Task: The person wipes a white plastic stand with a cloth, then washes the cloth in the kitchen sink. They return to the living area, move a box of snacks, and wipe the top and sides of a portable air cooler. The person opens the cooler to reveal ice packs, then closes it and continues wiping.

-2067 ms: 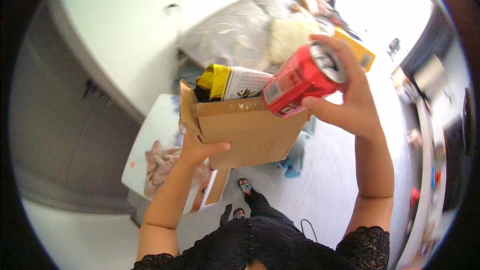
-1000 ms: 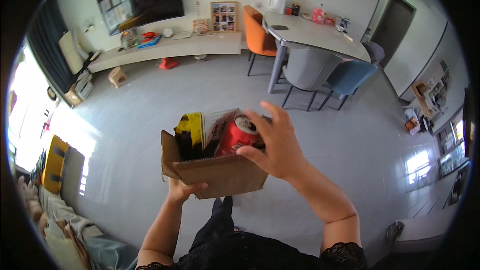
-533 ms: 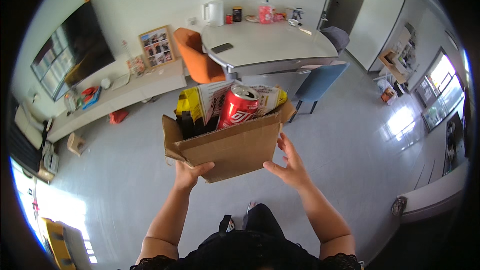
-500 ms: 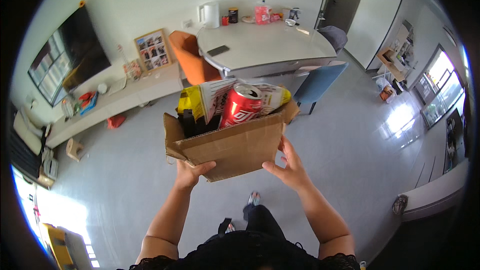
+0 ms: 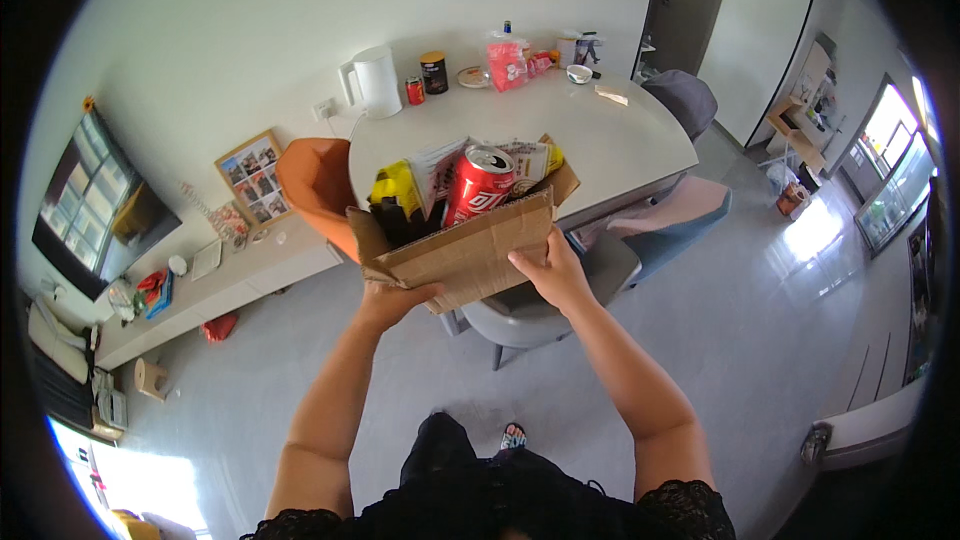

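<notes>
Compared with one second ago, our right hand (image 5: 556, 275) has left the red can (image 5: 480, 183) and now clasps the cardboard box (image 5: 485, 258) together with our left hand (image 5: 392, 300). The can sits inside the box, before the table (image 5: 610, 145), so the load seems shared.

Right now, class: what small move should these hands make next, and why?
Perhaps steady the cardboard box with a slightly firmer grip: the left hand and right hand hold it near its two ends, and the red can inside leans, its top standing above the near wall, so a jolt might tip it.
</notes>
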Demonstrator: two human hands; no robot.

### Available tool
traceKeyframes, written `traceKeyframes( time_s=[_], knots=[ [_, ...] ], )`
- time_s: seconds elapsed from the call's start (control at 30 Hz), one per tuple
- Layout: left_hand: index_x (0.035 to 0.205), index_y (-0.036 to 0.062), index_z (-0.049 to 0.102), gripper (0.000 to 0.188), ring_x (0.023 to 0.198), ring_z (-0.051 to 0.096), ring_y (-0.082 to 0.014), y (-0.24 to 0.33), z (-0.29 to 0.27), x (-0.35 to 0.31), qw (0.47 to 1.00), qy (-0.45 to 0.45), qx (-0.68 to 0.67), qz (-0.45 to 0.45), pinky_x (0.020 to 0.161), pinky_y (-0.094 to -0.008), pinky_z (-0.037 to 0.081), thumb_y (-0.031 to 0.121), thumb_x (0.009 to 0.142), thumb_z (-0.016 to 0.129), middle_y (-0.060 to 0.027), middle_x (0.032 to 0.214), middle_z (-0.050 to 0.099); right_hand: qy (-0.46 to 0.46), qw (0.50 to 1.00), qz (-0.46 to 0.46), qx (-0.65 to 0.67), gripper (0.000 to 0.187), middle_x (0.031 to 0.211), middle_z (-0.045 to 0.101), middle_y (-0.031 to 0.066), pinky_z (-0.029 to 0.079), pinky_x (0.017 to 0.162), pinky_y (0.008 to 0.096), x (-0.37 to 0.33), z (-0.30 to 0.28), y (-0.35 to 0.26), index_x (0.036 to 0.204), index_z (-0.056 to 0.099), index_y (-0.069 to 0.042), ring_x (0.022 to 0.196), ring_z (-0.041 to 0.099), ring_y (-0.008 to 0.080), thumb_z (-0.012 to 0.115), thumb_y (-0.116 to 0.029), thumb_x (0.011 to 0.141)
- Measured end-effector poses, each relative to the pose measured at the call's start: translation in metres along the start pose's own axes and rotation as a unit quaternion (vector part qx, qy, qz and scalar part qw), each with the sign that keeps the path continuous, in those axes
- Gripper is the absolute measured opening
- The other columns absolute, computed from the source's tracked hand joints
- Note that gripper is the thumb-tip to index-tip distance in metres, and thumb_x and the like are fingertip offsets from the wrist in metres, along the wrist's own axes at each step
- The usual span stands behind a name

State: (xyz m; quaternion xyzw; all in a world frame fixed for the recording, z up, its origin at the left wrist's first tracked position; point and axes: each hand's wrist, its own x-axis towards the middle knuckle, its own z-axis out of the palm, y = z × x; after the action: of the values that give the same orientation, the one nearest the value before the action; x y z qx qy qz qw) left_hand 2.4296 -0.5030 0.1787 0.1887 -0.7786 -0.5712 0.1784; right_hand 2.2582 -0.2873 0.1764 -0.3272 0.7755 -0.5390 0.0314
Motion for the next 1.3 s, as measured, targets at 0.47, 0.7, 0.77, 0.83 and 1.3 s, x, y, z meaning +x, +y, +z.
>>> traceKeyframes(
  time_s=[0.47, 0.7, 0.77, 0.83, 1.3],
  knots=[
    [0.14, 0.0064, 0.016, 0.112, 0.119, 0.044, -0.0258, -0.16, 0.077, 0.349, 0.992, 0.052, -0.035, 0.11, 0.099, -0.0376, 0.041, 0.016, 0.056, 0.089, -0.0151, 0.13, 0.041, 0.102, 0.944, 0.312, 0.02, 0.075, 0.133, 0.048, 0.0201, 0.039, 0.1, 0.0368, 0.204, 0.101, 0.154, 0.141, 0.032, -0.005, 0.122, 0.048, 0.0288, 0.071, -0.017, 0.078],
    [0.145, -0.0003, 0.005, 0.12, 0.124, 0.038, -0.0282, -0.17, 0.089, 0.36, 0.999, 0.023, -0.031, 0.028, 0.104, -0.0383, 0.034, 0.02, 0.061, 0.088, -0.0198, 0.138, 0.032, 0.046, 0.938, 0.331, 0.087, 0.069, 0.129, 0.048, 0.021, 0.051, 0.08, 0.0314, 0.149, 0.109, 0.132, 0.139, 0.036, -0.003, 0.098, 0.06, 0.021, 0.071, -0.015, 0.081],
    [0.145, 0.0009, 0.009, 0.113, 0.129, 0.032, -0.0298, -0.185, 0.086, 0.328, 0.999, 0.039, -0.019, 0.031, 0.108, -0.0408, 0.027, 0.021, 0.064, 0.085, -0.0193, 0.142, 0.027, 0.045, 0.956, 0.274, 0.096, 0.066, 0.124, 0.052, 0.0185, 0.051, 0.079, 0.0306, 0.112, 0.106, 0.117, 0.137, 0.039, -0.005, 0.096, 0.061, 0.0198, 0.072, -0.013, 0.081],
    [0.146, 0.0059, 0.014, 0.1, 0.132, 0.028, -0.0299, -0.147, 0.089, 0.267, 0.994, -0.012, -0.102, -0.036, 0.107, -0.0482, 0.024, 0.019, 0.071, 0.078, -0.0133, 0.147, 0.023, 0.05, 0.958, 0.26, 0.109, 0.065, 0.123, 0.053, 0.0172, 0.051, 0.08, 0.0311, 0.077, 0.081, 0.076, 0.138, 0.039, -0.007, 0.096, 0.061, 0.02, 0.071, -0.014, 0.081],
    [0.14, 0.0078, 0.028, 0.066, 0.116, 0.045, -0.0217, 0.02, 0.249, -0.173, 0.789, -0.558, -0.206, 0.154, 0.099, -0.0376, 0.034, 0.003, 0.083, 0.061, -0.0117, 0.132, 0.043, 0.47, 0.815, 0.335, 0.059, 0.056, 0.119, 0.058, 0.0161, 0.048, 0.084, 0.0339, -0.433, -0.01, -0.174, 0.137, 0.042, -0.009, 0.097, 0.062, 0.0227, 0.063, -0.023, 0.087]
  ],
)
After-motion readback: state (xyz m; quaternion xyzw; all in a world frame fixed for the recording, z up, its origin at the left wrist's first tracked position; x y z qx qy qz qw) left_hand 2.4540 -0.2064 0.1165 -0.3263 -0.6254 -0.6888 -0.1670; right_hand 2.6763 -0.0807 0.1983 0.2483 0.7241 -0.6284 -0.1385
